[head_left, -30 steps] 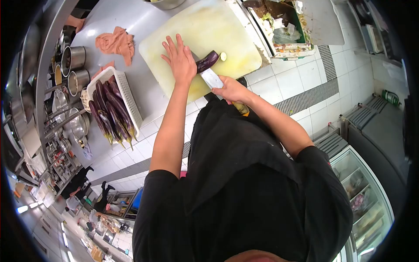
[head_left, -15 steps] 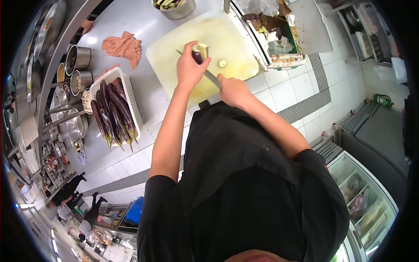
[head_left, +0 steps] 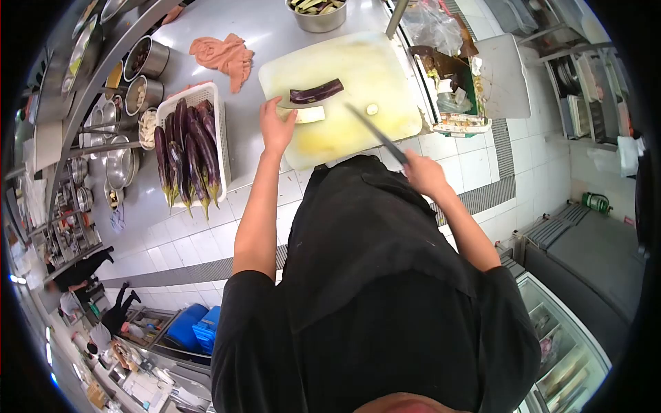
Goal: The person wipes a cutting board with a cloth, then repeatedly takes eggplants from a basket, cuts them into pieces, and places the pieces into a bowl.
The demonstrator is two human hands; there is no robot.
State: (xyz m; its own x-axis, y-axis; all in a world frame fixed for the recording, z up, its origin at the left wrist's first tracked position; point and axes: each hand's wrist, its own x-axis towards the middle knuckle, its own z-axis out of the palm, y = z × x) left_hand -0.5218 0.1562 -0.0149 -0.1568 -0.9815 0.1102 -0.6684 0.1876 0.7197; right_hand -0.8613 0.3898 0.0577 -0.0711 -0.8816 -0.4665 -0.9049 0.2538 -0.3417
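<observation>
My left hand (head_left: 277,131) is at the left edge of the yellowed white cutting board (head_left: 330,148), its thumb and fingers around the left end of a cut eggplant piece (head_left: 311,115). That piece shows its pale flesh. Just beyond it, a second eggplant piece (head_left: 317,91) lies purple skin up. A kitchen knife (head_left: 375,132) is gripped by its handle in my right hand (head_left: 425,174), its blade slanting over the board's right part, apart from the eggplant. A small pale round slice (head_left: 372,109) lies near the blade.
Whole eggplants fill a white plastic basket (head_left: 222,134) at left. A metal pot (head_left: 321,20) of cut eggplant stands beyond the board. An orange cloth (head_left: 224,58) lies on the steel table. A scrap bin (head_left: 451,82) adjoins the board at right. Other people are far off at lower left.
The eggplant held upright together under the blade now lies as two pieces on the board. My right hand has drawn the knife away to the right; my left hand has moved left.
</observation>
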